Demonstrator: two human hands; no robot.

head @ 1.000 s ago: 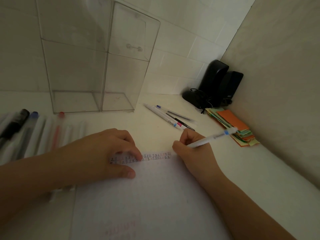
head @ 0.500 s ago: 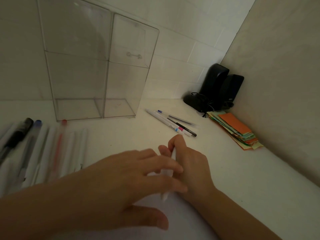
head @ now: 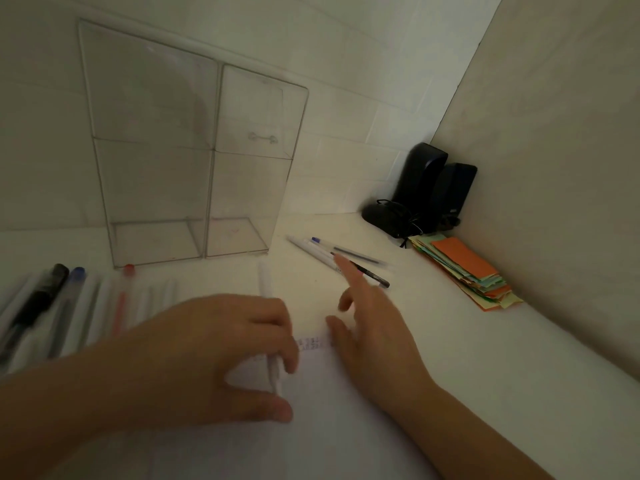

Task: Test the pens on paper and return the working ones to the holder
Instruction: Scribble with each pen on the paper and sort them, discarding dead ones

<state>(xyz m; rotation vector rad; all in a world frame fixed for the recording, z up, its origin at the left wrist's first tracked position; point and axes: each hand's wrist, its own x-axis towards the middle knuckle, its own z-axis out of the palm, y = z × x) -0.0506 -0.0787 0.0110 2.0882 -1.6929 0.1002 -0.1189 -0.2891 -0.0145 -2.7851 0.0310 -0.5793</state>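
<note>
Left hand (head: 221,355) gripping white pen (head: 268,327) over paper (head: 329,410); right hand (head: 374,337) open, forefinger toward pens (head: 332,258) at one o'clock.

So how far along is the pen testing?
Early on. The clear holder looks empty. Scribbles mark the paper; a few pens lie right of it. The left hand holds a white pen. A row of pens lies at left.

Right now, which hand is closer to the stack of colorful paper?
The right hand. It reaches out open just left of the colorful paper stack. The left hand is farther left, holding a white pen.
</note>
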